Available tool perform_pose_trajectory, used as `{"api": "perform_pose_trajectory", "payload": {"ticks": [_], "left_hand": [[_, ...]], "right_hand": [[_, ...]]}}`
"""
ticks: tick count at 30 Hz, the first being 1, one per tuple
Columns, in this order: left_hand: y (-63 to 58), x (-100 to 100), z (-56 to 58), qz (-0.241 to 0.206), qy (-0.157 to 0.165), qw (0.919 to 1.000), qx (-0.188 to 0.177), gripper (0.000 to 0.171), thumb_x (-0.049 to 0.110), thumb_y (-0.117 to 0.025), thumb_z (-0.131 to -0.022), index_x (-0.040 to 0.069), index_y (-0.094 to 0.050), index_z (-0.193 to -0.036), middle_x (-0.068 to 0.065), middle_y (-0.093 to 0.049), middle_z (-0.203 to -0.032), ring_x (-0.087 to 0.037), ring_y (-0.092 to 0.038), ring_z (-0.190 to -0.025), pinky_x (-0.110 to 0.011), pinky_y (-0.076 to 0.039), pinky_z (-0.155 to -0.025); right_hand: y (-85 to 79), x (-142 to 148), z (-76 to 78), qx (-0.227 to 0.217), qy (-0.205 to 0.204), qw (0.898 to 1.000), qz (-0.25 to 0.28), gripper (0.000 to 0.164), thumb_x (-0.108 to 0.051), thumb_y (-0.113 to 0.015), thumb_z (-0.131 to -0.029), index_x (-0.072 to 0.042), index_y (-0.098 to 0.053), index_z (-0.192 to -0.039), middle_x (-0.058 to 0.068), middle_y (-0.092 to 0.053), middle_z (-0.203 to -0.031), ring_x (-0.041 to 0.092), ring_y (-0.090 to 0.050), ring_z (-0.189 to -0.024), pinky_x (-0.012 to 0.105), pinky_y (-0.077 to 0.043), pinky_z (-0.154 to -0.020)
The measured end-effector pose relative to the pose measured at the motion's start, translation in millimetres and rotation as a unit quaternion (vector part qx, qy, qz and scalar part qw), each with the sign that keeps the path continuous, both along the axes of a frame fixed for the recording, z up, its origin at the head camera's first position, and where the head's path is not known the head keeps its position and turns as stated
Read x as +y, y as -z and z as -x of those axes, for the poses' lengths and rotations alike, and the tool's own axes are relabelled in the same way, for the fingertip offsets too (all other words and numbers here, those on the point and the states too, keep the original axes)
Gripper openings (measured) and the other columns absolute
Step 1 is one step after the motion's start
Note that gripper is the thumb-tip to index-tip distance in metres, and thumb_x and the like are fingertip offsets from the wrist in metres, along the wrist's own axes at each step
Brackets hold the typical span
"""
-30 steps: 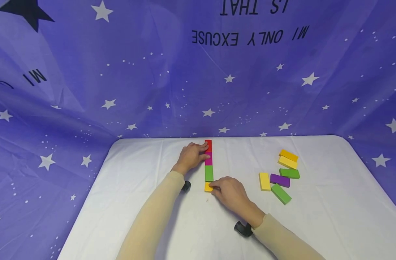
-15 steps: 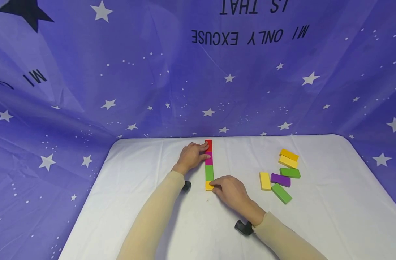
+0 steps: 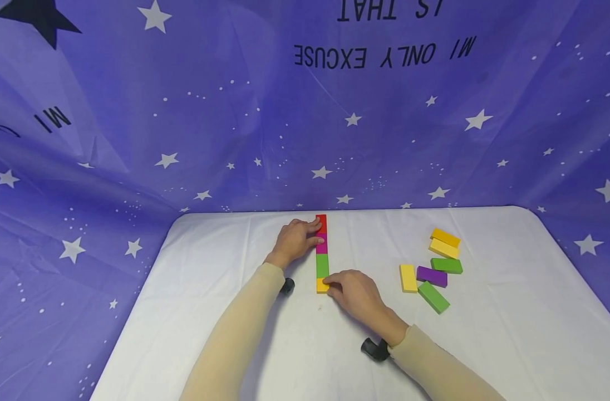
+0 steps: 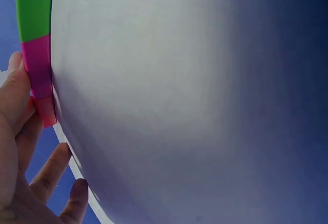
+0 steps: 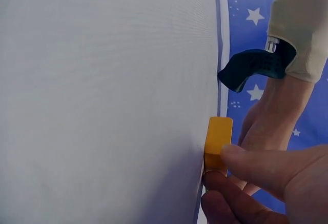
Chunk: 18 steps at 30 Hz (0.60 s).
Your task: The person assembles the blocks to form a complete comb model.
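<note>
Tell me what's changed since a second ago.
The near orange block, still pinched by the right hand, has slid slightly forward, closing the thin gap to the green block. The left hand stays on the red block and magenta block; the loose blocks lie as before.

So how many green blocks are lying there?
3: the row's green block, next to the orange block; the far loose green block, just beyond the purple block; the near loose green block, this side of it.
</note>
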<state>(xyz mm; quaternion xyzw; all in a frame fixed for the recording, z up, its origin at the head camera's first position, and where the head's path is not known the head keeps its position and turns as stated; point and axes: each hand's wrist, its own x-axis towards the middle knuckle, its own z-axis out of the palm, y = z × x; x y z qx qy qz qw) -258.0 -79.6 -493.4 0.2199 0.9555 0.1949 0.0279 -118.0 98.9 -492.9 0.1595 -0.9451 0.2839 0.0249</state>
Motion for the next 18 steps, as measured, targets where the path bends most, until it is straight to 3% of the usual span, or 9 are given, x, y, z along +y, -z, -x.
{"api": "perform_pose_trajectory", "payload": {"ticks": [7,11,18], "left_hand": [[-1.4,0,-0.2,0.005,0.002,1.0000,0.003,0.056,0.042,-0.073,-0.090,0.020,-0.061,-0.140,0.009,-0.049,-0.150,-0.025,-0.052,-0.129,-0.044,-0.044,-0.102],[-1.2,0,0.0,0.003,0.002,1.0000,0.005,0.056,0.041,-0.074,-0.090,0.021,-0.060,-0.140,0.009,-0.050,-0.149,-0.025,-0.053,-0.128,-0.044,-0.044,-0.102],[0.2,-1,0.4,-0.003,0.005,1.0000,0.002,0.056,0.041,-0.074,-0.090,0.019,-0.060,-0.140,0.008,-0.050,-0.150,-0.027,-0.052,-0.129,-0.044,-0.044,-0.101]], "right_hand": [[-5.3,15,-3.3,-0.016,0.009,0.998,0.061,0.031,-0.019,-0.085,-0.080,-0.015,-0.078,-0.110,-0.007,-0.072,-0.088,0.011,-0.064,-0.081,0.033,-0.051,-0.075],[-16.3,32,-6.4,-0.025,0.020,0.995,0.094,0.035,-0.019,-0.084,-0.081,-0.014,-0.076,-0.115,-0.004,-0.074,-0.096,0.017,-0.065,-0.086,0.037,-0.053,-0.079],[-23.5,72,-10.5,0.005,0.040,0.995,0.090,0.042,-0.025,-0.084,-0.083,-0.014,-0.073,-0.122,0.001,-0.074,-0.109,0.019,-0.065,-0.098,0.044,-0.053,-0.085]]}}
